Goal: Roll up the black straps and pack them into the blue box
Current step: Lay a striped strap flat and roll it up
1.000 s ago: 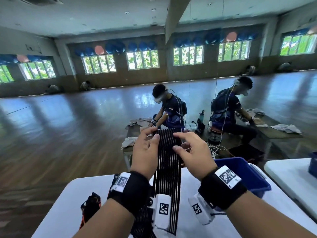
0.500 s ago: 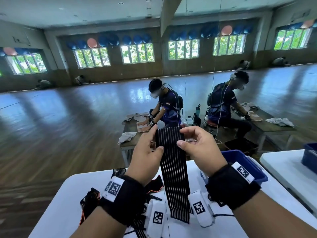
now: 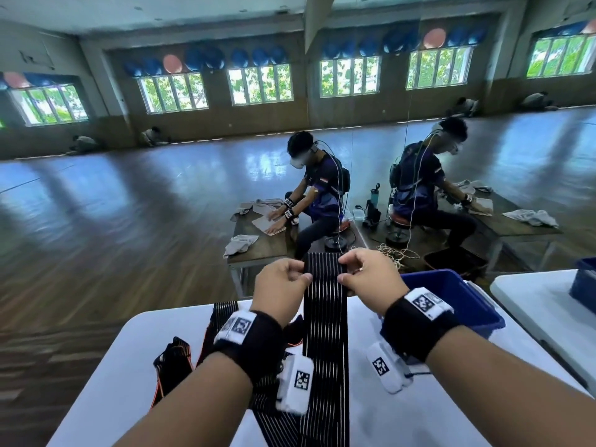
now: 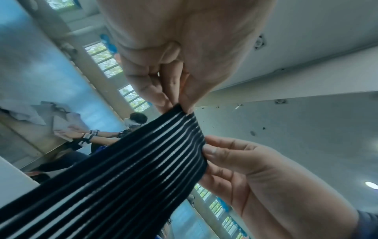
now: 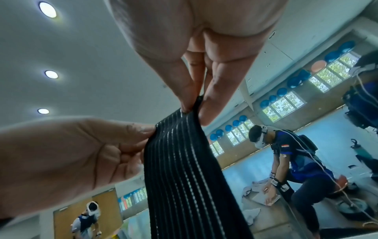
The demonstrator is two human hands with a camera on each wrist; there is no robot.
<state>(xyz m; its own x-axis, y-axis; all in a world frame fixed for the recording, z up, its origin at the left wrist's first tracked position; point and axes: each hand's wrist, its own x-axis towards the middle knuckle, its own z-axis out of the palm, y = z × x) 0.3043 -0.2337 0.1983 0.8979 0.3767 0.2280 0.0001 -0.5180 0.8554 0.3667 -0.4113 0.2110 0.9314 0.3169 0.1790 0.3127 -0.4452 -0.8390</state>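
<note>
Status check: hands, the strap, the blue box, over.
Left hand and right hand each pinch the top end of the black strap, held up over the white table. Not rolled yet. Blue box to the right, path clear.

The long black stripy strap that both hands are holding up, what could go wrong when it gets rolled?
The long black ribbed elastic strap is only pinched at its top corners by the left hand and right hand, so it might slip out. Its hanging tail lies over other black straps on the white table and could drag them along.
</note>
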